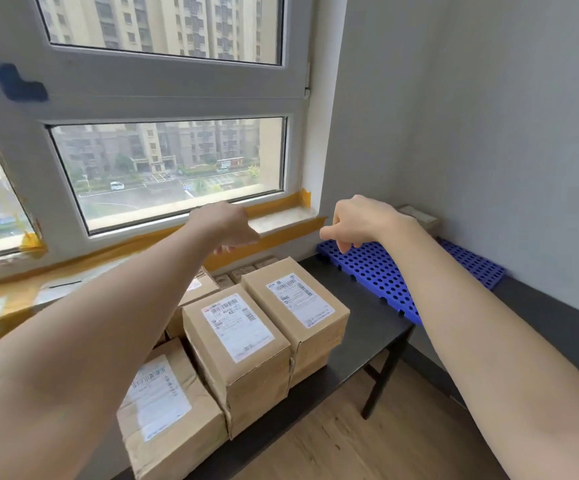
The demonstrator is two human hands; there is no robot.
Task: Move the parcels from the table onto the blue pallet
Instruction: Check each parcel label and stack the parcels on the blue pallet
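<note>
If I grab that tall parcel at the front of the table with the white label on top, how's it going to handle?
The tall parcel is a taped cardboard box, so probably stiff and easy to grip. It stands taller than it is wide, so a push near the top might tip it. Its weight cannot be told.

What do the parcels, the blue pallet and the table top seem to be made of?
Parcels: brown cardboard, matte, creased at the edges, each with a white printed paper label.
Blue pallet: most likely moulded plastic; uniform blue colour, a regular grid of round holes, a slight sheen.
Table: dark, smooth matte top, perhaps laminate or painted board; its thin black legs look like metal, though this cannot be confirmed.
</note>
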